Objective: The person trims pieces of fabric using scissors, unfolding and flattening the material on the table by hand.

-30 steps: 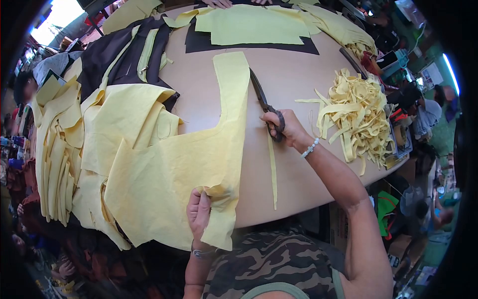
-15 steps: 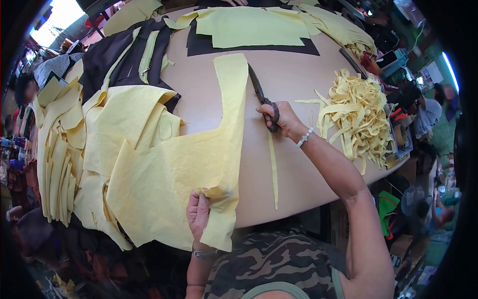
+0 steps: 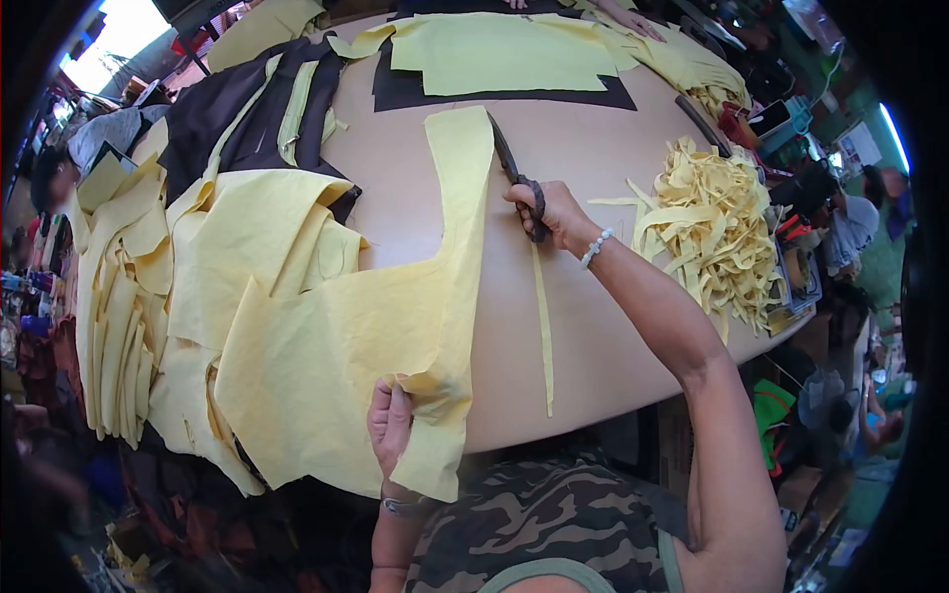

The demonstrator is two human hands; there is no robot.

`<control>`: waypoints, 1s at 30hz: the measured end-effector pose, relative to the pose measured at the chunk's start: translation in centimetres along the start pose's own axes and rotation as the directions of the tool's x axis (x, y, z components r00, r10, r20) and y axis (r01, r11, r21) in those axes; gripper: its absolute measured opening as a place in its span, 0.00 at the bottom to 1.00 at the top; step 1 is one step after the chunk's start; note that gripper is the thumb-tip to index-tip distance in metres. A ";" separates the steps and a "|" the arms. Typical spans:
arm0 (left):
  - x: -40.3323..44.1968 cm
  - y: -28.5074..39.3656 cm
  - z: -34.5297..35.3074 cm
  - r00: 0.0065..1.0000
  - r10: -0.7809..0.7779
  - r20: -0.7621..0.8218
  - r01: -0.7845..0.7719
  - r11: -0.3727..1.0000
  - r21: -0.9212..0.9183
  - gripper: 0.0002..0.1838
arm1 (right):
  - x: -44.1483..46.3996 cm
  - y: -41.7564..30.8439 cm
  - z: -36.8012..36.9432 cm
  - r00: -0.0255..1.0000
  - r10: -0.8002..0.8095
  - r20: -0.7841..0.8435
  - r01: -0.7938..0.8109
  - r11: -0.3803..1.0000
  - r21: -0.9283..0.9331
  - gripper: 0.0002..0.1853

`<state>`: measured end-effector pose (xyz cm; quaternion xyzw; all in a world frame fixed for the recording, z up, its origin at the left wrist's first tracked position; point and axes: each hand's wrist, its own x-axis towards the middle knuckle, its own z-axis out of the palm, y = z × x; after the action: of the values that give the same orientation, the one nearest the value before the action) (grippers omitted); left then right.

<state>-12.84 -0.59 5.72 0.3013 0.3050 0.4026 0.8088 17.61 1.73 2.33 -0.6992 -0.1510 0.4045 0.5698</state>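
Observation:
My left hand pinches a bunched fold of the large yellow fabric near the table's front edge. The fabric's narrow upper part stretches away over the table. My right hand is closed around the handles of dark scissors, whose blades lie along the right edge of that narrow part, near its far end. Whether the blades are apart cannot be made out. A thin yellow strip hangs from near the scissors down the table surface.
Cut yellow strips are heaped at the right of the table. Stacked yellow pieces and dark fabric with zippers lie left. Across the table, another person's hand touches yellow cloth beside a flat yellow piece.
My right hand and the scissors have moved slightly away from me along the fabric edge. My left hand keeps its hold. The other person's hands across the table have shifted to the right.

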 end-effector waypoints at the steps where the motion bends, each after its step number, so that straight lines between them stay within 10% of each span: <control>1: 0.0 -0.1 -0.2 1.000 0.004 0.003 -0.004 1.000 -0.009 0.08 | 0.1 0.2 -0.1 1.000 -0.018 0.006 0.018 1.000 -0.008 0.13; 20: -0.6 0.1 -0.8 0.988 0.117 -0.101 -0.112 0.992 0.060 0.11 | 2.5 -0.2 0.0 0.996 -0.080 0.044 0.082 0.995 -0.054 0.13; 25: -1.5 1.7 -4.0 0.995 0.092 -0.038 -0.099 0.958 -0.270 0.21 | 1.9 0.5 -1.4 0.990 -0.134 0.051 0.127 0.983 0.130 0.14; 30: -2.7 4.3 -2.4 0.965 0.093 -0.246 -0.142 0.971 -0.191 0.16 | -1.8 -1.3 -6.7 0.963 -0.232 -0.141 0.177 0.931 -0.320 0.16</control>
<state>-17.91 -0.12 8.04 0.1833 0.3364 0.5125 0.7685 21.74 -3.60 4.44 -0.7920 -0.2328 0.2514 0.5054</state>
